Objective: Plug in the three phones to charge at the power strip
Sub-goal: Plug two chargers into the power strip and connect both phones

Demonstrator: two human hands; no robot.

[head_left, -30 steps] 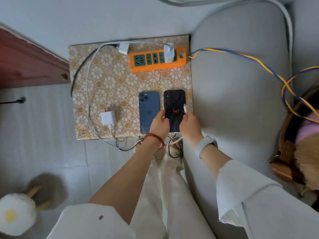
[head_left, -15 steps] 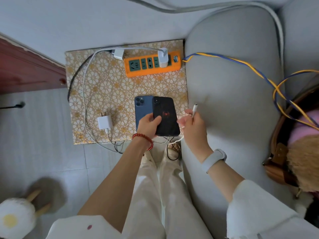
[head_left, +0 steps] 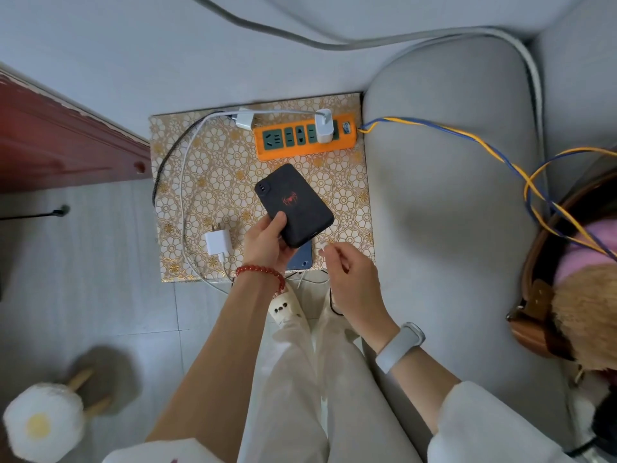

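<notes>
Black phone (head_left: 295, 204) was gripped in the left hand (head_left: 267, 245); the right hand (head_left: 347, 279) – fingers together – pinched a white cable end (head_left: 322, 244).

Beneath the left hand (head_left: 267, 243) and black phone (head_left: 293, 205), the blue phone (head_left: 302, 259) lies mostly hidden.

Black phone (head_left: 293, 205) in left hand (head_left: 267, 243)
</notes>
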